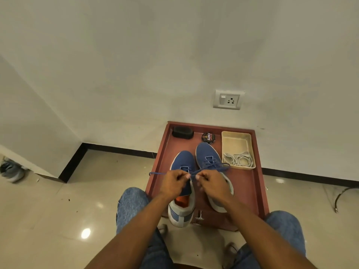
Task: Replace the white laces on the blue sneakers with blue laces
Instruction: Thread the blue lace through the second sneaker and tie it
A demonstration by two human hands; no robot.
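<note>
Both hands pinch a blue lace over the left of two blue sneakers on a red-brown table.

At far left a grey shoe (12, 170) lies on the tiled floor. On the table (246, 193), the left hand (172, 184) and right hand (210, 182) each have fingers curled, pinching the blue lace (159, 173), whose ends stretch out to either side above the left sneaker (182, 191). The right sneaker (207, 156) stands just beside it, already blue-laced. Behind are a black brush (182, 132) and a polish tin (208, 138). At right, a beige tray (236, 141) holds the white laces (239, 159).
</note>
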